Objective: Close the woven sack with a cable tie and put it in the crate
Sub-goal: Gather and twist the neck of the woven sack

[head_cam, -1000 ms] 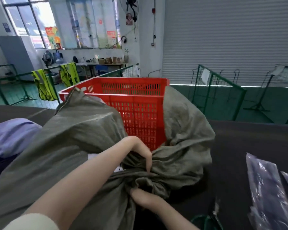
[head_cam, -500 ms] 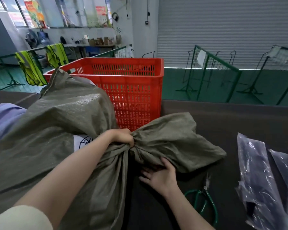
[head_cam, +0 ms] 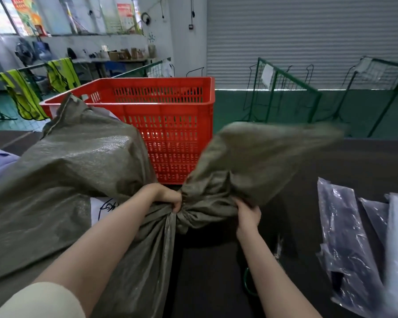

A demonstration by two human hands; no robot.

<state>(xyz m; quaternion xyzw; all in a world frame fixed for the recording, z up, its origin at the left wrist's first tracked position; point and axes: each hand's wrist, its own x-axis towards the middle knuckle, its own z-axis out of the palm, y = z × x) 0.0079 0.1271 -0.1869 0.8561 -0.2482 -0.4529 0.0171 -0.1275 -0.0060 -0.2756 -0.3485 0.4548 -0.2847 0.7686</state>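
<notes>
**Neck gathered, no tie on it yet**

If your left hand [head_cam: 170, 199] slackens, the twisted neck of the woven sack [head_cam: 78, 171] could spring open. It is clenched on that neck; your right hand [head_cam: 247, 214] grips the loose mouth beside it. The sack lies on the table [head_cam: 331, 166], touching the red crate [head_cam: 170, 125].

my dark surface [head_cam: 365, 161] carries the grey-green woven sack [head_cam: 74, 171] along its left side, the red crate [head_cam: 170, 125] at its far edge, clear plastic bags [head_cam: 354, 244] at its right edge.
</notes>
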